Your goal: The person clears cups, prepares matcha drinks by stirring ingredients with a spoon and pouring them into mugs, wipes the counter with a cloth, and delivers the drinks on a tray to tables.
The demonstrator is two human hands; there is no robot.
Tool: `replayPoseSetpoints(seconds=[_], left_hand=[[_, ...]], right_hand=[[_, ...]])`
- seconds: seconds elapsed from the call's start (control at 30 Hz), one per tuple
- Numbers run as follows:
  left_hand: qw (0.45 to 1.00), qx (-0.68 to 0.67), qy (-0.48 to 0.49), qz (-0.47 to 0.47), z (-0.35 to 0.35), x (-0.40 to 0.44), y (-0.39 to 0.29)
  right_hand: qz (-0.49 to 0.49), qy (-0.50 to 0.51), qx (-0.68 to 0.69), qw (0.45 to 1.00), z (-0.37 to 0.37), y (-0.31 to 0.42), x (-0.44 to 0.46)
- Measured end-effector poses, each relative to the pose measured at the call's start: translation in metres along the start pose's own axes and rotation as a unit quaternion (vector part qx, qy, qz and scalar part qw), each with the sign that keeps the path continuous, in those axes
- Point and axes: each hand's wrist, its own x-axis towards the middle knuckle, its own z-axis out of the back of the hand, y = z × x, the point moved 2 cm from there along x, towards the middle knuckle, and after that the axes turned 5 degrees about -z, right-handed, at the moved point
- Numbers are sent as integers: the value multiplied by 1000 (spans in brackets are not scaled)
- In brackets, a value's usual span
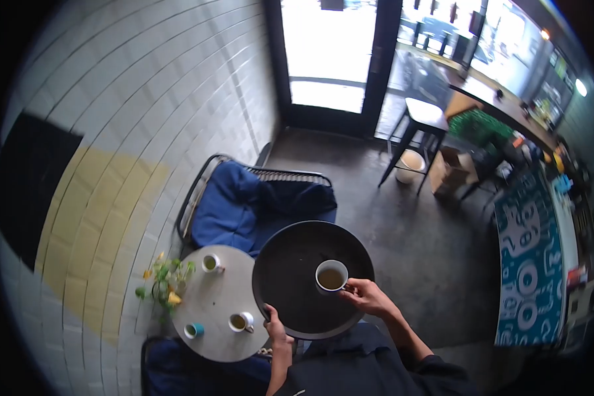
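Observation:
A round black tray [290,284] is held level at my waist, its left rim gripped by my left hand [277,325]. On the tray's right side is a white cup [330,276] with brownish liquid, and my right hand [367,296] has its fingers closed on the cup's handle. I cannot tell whether the cup rests on the tray. Left of the tray stands a round grey table [208,303]. It bears a white cup [211,264] at the back, another white cup [241,322] near the tray and a small teal cup [193,330].
Yellow flowers [165,284] stand at the table's left edge. Behind the table is a chair with blue cushions [224,204]; another blue seat [178,369] is in front. A stool [426,115], white bucket [410,166], cardboard box [451,170] and teal-patterned counter [529,264] are to the right.

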Motion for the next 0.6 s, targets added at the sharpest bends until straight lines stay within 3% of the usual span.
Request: replayPoseSetpoints(seconds=[0.07,0.13,0.3,0.37,0.47,0.53,0.6], left_hand=[[999,31,31,6,-33,-3,14],[987,-22,154,46,-64,-3,39],[973,36,219,61,-157,-36,73],[952,17,283,114,-197,-52,89],[951,34,272,142,-258,-88,103],[955,78,254,129,-285,-80,131],[942,15,303,142,-321,-85,148]], right_hand=[[-30,-48,0,998,16,-12,-15],[-63,-70,37,995,38,-31,-27],[-68,-160,71,982,112,-77,-58],[-71,-173,78,979,145,-98,-65],[-28,-190,69,979,200,-125,-72],[52,-259,53,963,228,-150,-63],[22,-235,-12,972,265,-158,-61]])
